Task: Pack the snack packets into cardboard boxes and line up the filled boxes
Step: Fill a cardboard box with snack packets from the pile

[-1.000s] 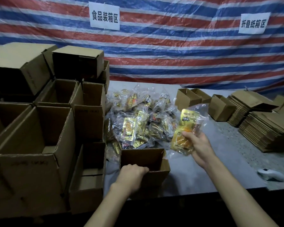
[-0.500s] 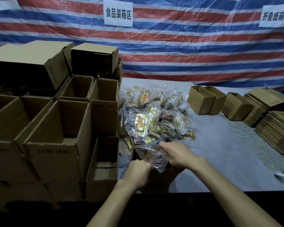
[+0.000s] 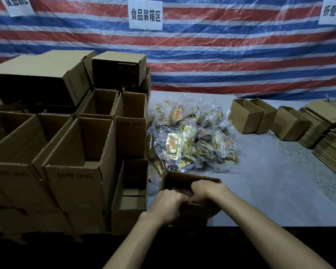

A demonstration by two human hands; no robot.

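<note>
Cardboard, brown, corrugated: the packing box [image 3: 184, 178] stood open and mouth-up at the near edge of the worktop [image 3: 270, 181], directly in front of the person. Judged reason: this close, both hands could work over it without reaching, and the upright mouth took packets from above.

Snack packets [image 3: 192, 140] lay in a loose heap just beyond the packing box, within a short reach, probably so that supply and container sat in one line.

Left hand [image 3: 166, 205]: fingers curled over the near rim of the packing box, gripping it. Judged purpose: to brace the light box against sliding while it was being filled. The forearm came in low from the near side.

Right hand [image 3: 208, 189]: knuckles up and wrist bent down, fingers dipped into the mouth of the packing box. The fingertips were hidden by the box wall, so I could not tell whether they grasped anything. A dark glossy packet [image 3: 182, 190] showed inside the box between the two hands; it was probably being pressed down.

Empty boxes [image 3: 80, 152] were stacked immediately left of the packing box, mouths up. Flattened cartons [image 3: 334, 150] lay far to its right. A striped tarpaulin [image 3: 221, 55] hung well behind it.

Progress, judged: early. The heap was large, and no filled row could be made out.
</note>
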